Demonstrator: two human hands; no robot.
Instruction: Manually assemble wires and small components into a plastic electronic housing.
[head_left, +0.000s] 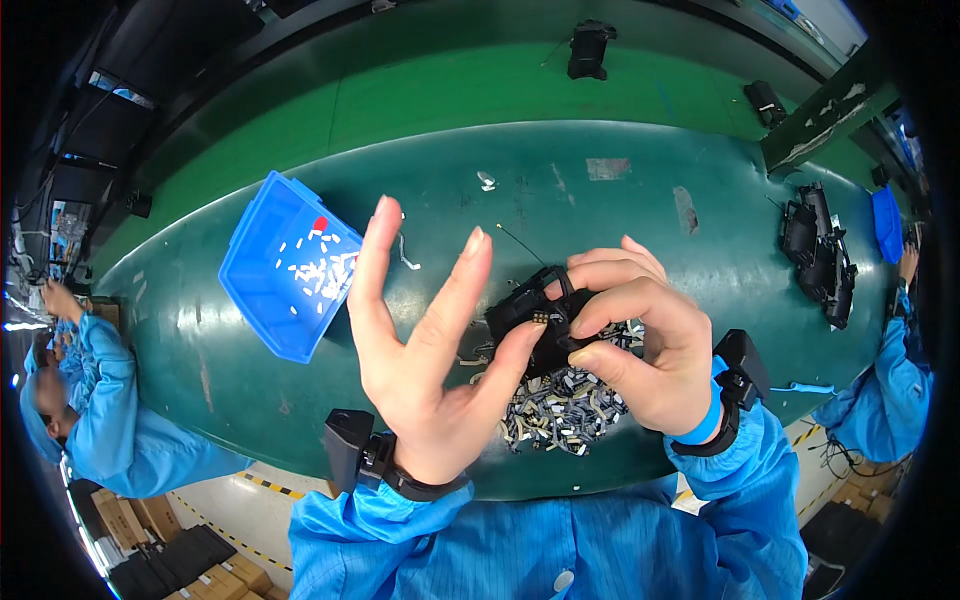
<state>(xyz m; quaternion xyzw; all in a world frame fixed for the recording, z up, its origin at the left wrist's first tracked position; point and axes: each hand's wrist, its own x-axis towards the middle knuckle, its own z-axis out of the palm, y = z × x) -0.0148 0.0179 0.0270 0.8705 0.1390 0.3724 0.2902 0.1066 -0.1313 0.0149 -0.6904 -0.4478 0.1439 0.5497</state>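
Observation:
In the middle of the head view, my right hand (665, 345) grips a black plastic housing (515, 303) with curled fingers and thumb. A thin dark wire sticks up from the housing, and a small gold-coloured contact block (540, 318) shows on it. My left hand (425, 375) has its fingers spread and pointing away. Its thumb tip touches the housing near the contact block. Under the housing and between my hands lies a pile of small grey, black and beige cable pieces (565, 415), partly hidden by the housing and my right hand.
Left of my hands stands a tilted blue bin (262, 310) with small white pieces and a red one. Black assemblies (820, 255) lie at the right of the green table (440, 165); another black part (590, 50) is beyond it. Co-workers in blue sit at both sides.

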